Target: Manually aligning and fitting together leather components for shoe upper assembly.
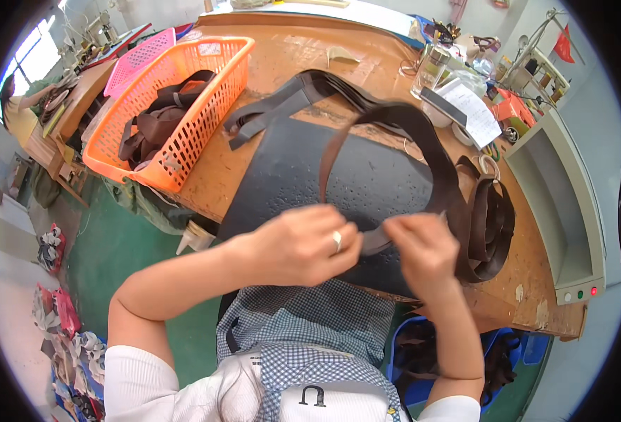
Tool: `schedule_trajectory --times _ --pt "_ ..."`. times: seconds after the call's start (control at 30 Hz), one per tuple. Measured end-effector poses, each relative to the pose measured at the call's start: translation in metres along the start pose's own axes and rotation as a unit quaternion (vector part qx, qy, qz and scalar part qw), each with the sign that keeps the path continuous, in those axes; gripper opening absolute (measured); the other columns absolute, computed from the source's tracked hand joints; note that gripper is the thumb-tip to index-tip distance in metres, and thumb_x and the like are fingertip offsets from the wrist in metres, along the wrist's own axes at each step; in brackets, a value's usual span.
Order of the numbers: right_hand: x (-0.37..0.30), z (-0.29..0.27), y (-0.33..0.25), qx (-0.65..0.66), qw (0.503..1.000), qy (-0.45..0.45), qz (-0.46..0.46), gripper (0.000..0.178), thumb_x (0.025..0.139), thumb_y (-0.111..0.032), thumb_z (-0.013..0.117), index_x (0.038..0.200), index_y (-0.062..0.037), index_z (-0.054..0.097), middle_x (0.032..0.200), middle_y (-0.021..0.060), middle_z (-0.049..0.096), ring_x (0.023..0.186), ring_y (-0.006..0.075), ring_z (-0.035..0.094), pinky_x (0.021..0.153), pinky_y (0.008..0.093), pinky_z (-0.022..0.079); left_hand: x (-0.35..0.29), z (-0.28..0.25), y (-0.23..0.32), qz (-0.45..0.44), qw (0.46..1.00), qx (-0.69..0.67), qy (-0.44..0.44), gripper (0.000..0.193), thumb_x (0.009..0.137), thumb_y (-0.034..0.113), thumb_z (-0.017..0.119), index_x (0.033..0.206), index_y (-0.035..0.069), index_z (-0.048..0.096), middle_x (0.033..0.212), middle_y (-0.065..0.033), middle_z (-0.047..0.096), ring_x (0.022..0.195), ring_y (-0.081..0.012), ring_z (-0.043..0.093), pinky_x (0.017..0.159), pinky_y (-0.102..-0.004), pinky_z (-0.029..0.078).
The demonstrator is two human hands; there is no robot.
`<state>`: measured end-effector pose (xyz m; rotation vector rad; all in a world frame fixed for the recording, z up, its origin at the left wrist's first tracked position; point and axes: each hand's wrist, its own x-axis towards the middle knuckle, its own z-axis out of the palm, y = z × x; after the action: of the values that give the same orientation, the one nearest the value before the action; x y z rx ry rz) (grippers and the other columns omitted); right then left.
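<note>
A long dark brown strap (442, 169) arches in a loop above a black board (275, 172) on the worktable. My left hand (307, 243) is closed on the strap where one side of the loop comes down; its fingertips are partly hidden. Opposite it, my right hand (423, 246) pinches the strap too, with a short greyish stretch spanning the gap between both hands. Motion softens the outline of both hands. Just right of my right hand stands a loose coil of brown strap (490, 228). Behind the board lies a bundle of long dark straps (275, 105).
An orange basket (192, 151) with dark pieces stands at left, near a pink basket (141, 62). At right are a phone (445, 105), papers (476, 116), a glass jar (430, 69) and a grey metal housing (574, 204). Below sits a blue bin (393, 355). Another person (23, 112) works far left.
</note>
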<state>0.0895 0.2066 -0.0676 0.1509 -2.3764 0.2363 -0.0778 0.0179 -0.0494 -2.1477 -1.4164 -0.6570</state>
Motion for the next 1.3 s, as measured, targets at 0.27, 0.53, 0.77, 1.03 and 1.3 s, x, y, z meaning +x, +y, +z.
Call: schedule_trajectory --times 0.27,0.53,0.77,1.03,1.3 --pt "-0.058 0.036 -0.05 0.06 0.988 -0.089 0.112 0.035 0.069 0.006 0.067 0.103 0.0012 0.07 0.109 0.0152 0.065 0.098 0.0329 0.063 0.084 0.0422 0.053 -0.072 0.06 0.049 -0.092 0.991 0.008 -0.096 0.035 0.072 0.01 0.064 0.103 -0.006 0.069 0.111 -0.0157 0.065 0.104 -0.027 0.065 0.095 -0.0396 0.054" --pt "-0.059 0.049 -0.047 -0.011 0.993 -0.114 0.033 0.028 0.067 -0.006 0.072 0.094 0.0009 0.072 0.093 0.0098 0.068 0.086 0.0239 0.066 0.071 0.0322 0.057 -0.064 0.068 0.049 -0.217 0.97 -0.102 -0.039 0.032 0.067 0.009 0.075 0.097 -0.001 0.07 0.102 -0.0105 0.067 0.091 -0.0238 0.067 0.08 -0.0363 0.057" --pt "-0.05 0.046 -0.04 -0.057 0.977 -0.181 -0.1 0.033 0.066 -0.01 0.063 0.093 0.0077 0.07 0.09 0.0159 0.067 0.085 0.0256 0.067 0.073 0.0326 0.058 -0.058 0.069 0.052 -0.272 0.956 -0.106 -0.019 0.025 0.067 0.01 0.079 0.09 0.002 0.071 0.095 -0.0073 0.068 0.088 -0.0227 0.067 0.073 -0.0325 0.057" --pt "-0.052 0.051 -0.041 -0.037 0.988 -0.145 -0.051 0.025 0.066 -0.004 0.068 0.089 0.0056 0.069 0.088 0.013 0.067 0.08 0.0235 0.067 0.07 0.0324 0.058 -0.057 0.071 0.056 -0.279 0.955 -0.099 -0.022 0.024 0.066 0.009 0.072 0.088 0.001 0.069 0.096 -0.008 0.068 0.089 -0.0227 0.066 0.074 -0.0331 0.058" --pt "-0.054 0.054 -0.029 0.319 0.801 0.01 0.507 0.008 0.088 -0.001 0.068 0.091 0.0056 0.064 0.081 0.0059 0.065 0.072 0.0093 0.062 0.066 0.0231 0.052 -0.055 0.063 0.061 -0.247 0.965 -0.047 -0.067 0.031 0.065 0.008 0.068 0.096 0.002 0.071 0.099 -0.0086 0.069 0.095 -0.023 0.067 0.08 -0.0324 0.059"
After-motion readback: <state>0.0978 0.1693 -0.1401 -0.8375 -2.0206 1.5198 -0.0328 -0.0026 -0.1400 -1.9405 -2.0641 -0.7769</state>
